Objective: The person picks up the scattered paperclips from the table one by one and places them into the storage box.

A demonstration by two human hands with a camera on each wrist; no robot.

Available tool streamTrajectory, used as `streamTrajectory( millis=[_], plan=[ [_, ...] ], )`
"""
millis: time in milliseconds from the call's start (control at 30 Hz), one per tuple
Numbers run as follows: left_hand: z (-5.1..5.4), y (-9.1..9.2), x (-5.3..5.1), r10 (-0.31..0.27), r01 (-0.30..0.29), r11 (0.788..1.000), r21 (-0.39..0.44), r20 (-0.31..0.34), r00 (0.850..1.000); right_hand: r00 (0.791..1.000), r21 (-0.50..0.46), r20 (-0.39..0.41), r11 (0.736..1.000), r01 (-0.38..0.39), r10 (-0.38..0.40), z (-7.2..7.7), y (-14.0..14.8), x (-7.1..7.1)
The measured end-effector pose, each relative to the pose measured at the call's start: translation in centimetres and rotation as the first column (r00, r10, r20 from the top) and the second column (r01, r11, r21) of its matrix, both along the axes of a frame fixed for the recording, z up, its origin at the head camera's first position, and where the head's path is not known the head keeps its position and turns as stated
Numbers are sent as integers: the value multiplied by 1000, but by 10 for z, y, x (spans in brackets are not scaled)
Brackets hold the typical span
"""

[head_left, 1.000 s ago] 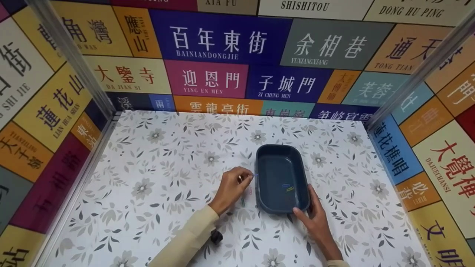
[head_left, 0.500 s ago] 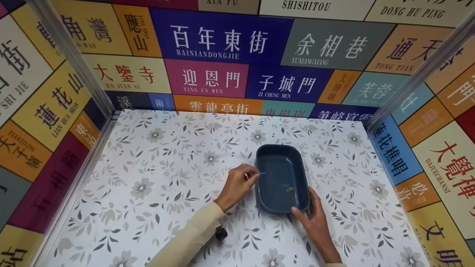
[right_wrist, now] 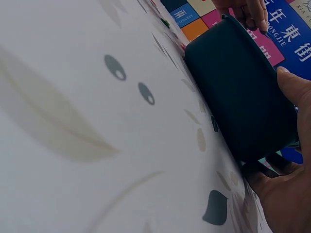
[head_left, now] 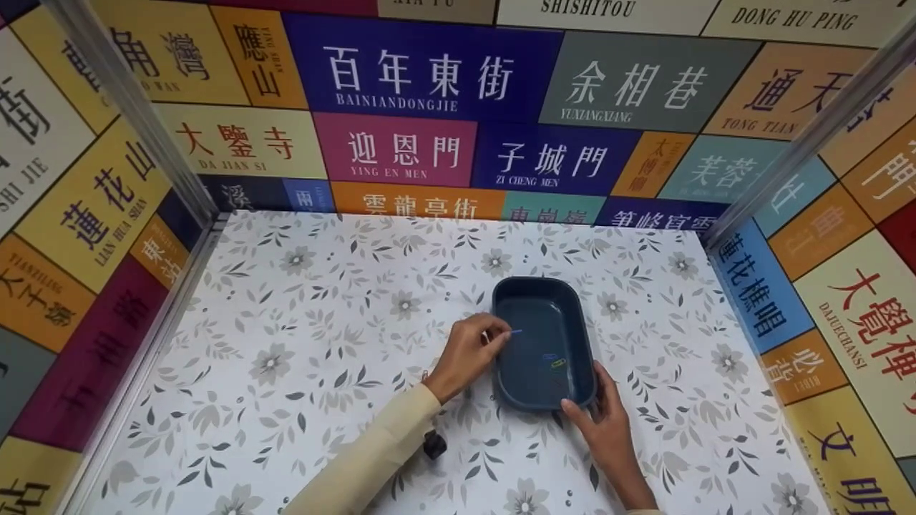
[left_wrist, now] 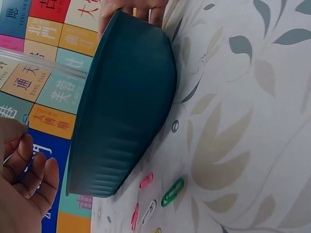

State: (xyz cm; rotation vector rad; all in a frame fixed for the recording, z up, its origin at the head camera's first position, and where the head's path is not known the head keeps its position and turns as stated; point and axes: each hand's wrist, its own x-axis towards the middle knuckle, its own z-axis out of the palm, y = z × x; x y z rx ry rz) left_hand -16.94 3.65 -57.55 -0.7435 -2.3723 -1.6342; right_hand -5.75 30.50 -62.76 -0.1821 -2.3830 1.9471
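My left hand (head_left: 469, 354) pinches a blue paper clip (head_left: 517, 331) between thumb and fingertips, over the left side of a dark blue plastic box (head_left: 533, 309). Inside the box lie a blue paper clip (head_left: 549, 357) and a yellow paper clip (head_left: 558, 363). At the box's near right corner, my right hand (head_left: 610, 422) grips it, with the thumb at the rim and the other fingers along the outer side. The left wrist view shows a green paper clip (left_wrist: 172, 192), a pink paper clip (left_wrist: 146, 180) and a white paper clip (left_wrist: 149, 212) on the table beside the box.
A white tablecloth (head_left: 343, 286) with grey flowers and leaves covers the table. Panels with printed place names (head_left: 422, 71) stand around the back and sides. A small black object (head_left: 434, 445) shows beside the left forearm.
My left hand has moved right and slightly up, carrying the blue paper clip from beside the box's left rim to over its inside. The right hand and box have hardly moved.
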Motion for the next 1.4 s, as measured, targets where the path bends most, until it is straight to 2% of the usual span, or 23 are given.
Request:
streamTrajectory(
  millis=[167,367,567,900,1167,1400],
  plan=[
    [4,6,-6,-26,26,1000,7,3,1000,1000,-16,-5,1000,0,0,0,0,0],
    [8,16,-13,-45,45,999,-29,10,999,1000,-11,-13,1000,3,-3,0,0,1],
    [5,27,-20,-84,84,993,-80,2,996,1000,-8,-22,1000,7,-7,0,0,2],
    [2,40,-27,-104,104,982,-156,8,994,1000,4,-10,1000,0,0,-2,1,1],
    [1,53,-30,-125,121,961,-250,-1,992,1000,5,8,1000,1,-2,-1,1,2],
    [0,64,-33,-159,148,935,-323,-9,987,1000,-7,-11,1000,12,-12,-1,1,3]
  ],
)
